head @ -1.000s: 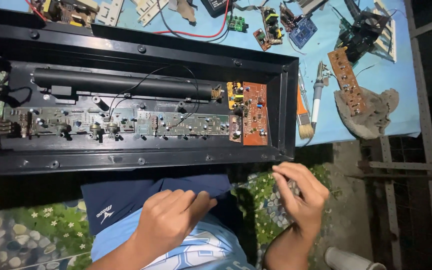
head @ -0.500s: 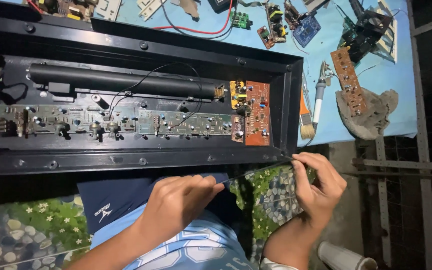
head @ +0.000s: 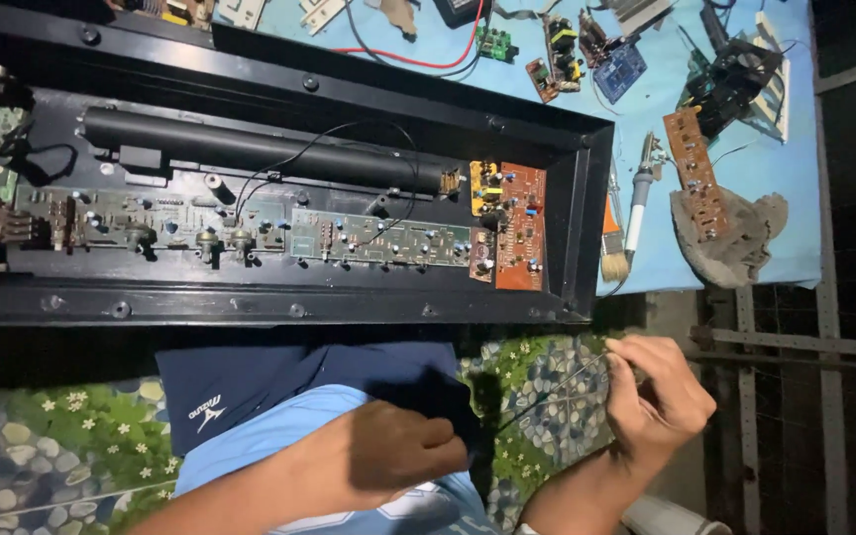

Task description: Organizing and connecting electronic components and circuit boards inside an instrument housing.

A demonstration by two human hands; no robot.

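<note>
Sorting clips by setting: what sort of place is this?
Probably an electronics repair bench: an opened black case showing its long circuit board, loose circuit boards and a soldering iron on the blue table.

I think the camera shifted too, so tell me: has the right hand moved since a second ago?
Yes. The right hand has moved rightward, past the black case's corner.
</note>
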